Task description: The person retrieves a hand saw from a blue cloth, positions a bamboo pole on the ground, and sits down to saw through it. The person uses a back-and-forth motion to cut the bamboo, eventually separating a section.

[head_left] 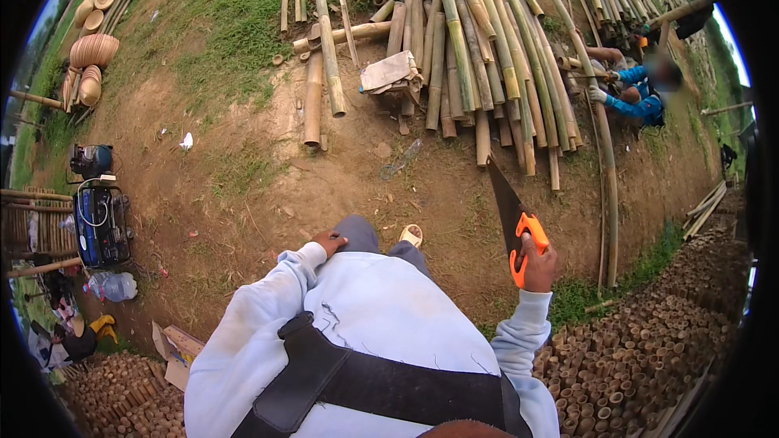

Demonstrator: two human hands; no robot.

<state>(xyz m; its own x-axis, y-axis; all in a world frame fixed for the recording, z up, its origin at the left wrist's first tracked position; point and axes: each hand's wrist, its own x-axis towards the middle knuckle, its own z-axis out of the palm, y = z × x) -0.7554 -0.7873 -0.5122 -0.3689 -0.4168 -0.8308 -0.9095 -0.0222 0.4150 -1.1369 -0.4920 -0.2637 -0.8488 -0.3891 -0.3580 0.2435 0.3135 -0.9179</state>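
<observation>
My right hand [539, 264] is closed round the orange handle of a hand saw [509, 204]. The saw's dark blade tapers up and away, its tip in line with the lower ends of the bamboo poles [487, 57] stacked ahead. My left hand [331, 243] rests against my grey trouser leg by the thigh. Its fingers look loose and hold nothing that I can see.
A person in blue [649, 105] sits at the right by a long bamboo pole [604, 170]. A generator [99, 223] and water jug [112, 285] stand left. Cut bamboo pieces [625, 373] cover the lower right; a clear bottle [401, 159] lies ahead.
</observation>
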